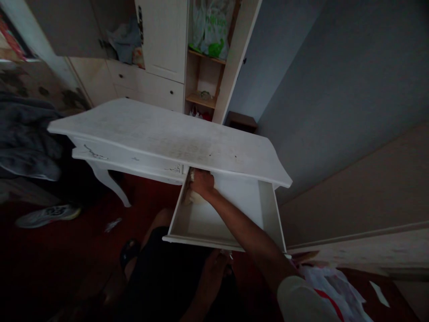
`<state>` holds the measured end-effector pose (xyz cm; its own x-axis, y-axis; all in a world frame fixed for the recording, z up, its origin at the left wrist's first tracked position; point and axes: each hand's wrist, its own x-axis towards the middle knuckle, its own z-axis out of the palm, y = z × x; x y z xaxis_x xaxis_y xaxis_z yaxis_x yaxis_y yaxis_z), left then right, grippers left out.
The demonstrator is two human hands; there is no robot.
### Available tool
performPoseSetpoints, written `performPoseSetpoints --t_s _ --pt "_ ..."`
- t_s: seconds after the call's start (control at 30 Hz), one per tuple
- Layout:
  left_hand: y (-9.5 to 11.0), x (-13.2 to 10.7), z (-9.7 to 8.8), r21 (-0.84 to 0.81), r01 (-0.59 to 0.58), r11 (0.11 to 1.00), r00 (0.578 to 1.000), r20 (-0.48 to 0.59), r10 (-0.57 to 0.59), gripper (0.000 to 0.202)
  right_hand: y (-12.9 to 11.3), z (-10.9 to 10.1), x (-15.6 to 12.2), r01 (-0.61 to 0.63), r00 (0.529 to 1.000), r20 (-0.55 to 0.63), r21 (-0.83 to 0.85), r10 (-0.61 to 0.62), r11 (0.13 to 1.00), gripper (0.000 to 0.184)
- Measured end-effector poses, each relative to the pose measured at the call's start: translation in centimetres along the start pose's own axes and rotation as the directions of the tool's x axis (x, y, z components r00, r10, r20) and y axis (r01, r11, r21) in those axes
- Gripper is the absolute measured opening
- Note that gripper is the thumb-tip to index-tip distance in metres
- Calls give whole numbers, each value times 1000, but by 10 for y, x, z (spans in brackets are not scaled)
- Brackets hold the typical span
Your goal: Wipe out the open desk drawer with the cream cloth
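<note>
My right hand (202, 182) reaches deep into the pulled-out white drawer (231, 214). Its fingers are closed on a cream-coloured cloth (197, 197), pressed against the drawer's left inner wall near the back. Part of the cloth is hidden under the hand. Below the drawer's front edge is my left hand (215, 268), its fingers curled by a small shiny piece at the middle of the front, which looks like the drawer's handle (229, 255). Dim light hides most of that grip. The drawer belongs to a white table (150, 127) with dark smudges on its top.
Behind the table stands a white cupboard (164, 40) with an open shelf compartment holding plastic bags (214, 31). A grey shoe (48, 215) lies on the red floor at left, near dark clothing (27, 134). A whitish plastic bag (330, 286) sits at lower right, beside the wall.
</note>
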<state>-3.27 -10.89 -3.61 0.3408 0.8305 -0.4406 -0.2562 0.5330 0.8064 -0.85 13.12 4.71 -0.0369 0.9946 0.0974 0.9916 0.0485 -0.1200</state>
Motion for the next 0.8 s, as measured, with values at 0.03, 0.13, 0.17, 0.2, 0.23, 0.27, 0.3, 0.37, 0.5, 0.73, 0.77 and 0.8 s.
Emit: performPoseSetpoints --t_s 0.03,0.13,0.17,0.2,0.23,0.27,0.3,0.37,0.5,0.73,0.77,0.8 --pt "-1 0 1 -3 -3 1000 1000 4 3 61 1 -1 0 15 1000 12 10 -16 1000 47" --pt "-2 1 5 -6 38 999 999 7 -38 69 11 -5 -8 128 990 54 65 -132 990 53" --pt "-3 2 6 -15 63 998 998 0 -63 72 15 -7 -13 174 980 80 81 -180 981 55" --pt "-3 3 6 -27 79 996 997 -8 -80 74 18 -7 -19 217 967 115 95 -227 972 56" --pt "-3 4 7 -35 79 996 997 -13 -79 74 20 -8 -26 251 952 154 106 -265 962 56" --pt "-2 4 8 -40 64 997 998 -17 -65 74 22 -7 -33 277 936 192 116 -295 954 56" --pt "-2 5 8 -43 40 998 999 -18 -40 73 24 -7 -41 297 920 225 132 -320 946 57" --pt "-1 4 9 -77 0 997 1000 -24 -2 70 29 -4 -55 306 901 262 183 -347 934 61" --pt "-2 3 13 -289 55 956 996 -45 -71 70 50 -1 -75 209 924 239 341 -299 917 62" --pt "-19 0 18 -390 84 917 994 -34 -105 68 127 -9 -95 -221 974 179 597 141 771 50" --pt "-20 0 18 -391 100 915 992 -34 -123 69 139 -10 -97 -272 962 176 639 208 719 50" --pt "-20 0 17 -390 114 914 990 -32 -137 70 150 -12 -100 -310 948 170 691 270 653 49"
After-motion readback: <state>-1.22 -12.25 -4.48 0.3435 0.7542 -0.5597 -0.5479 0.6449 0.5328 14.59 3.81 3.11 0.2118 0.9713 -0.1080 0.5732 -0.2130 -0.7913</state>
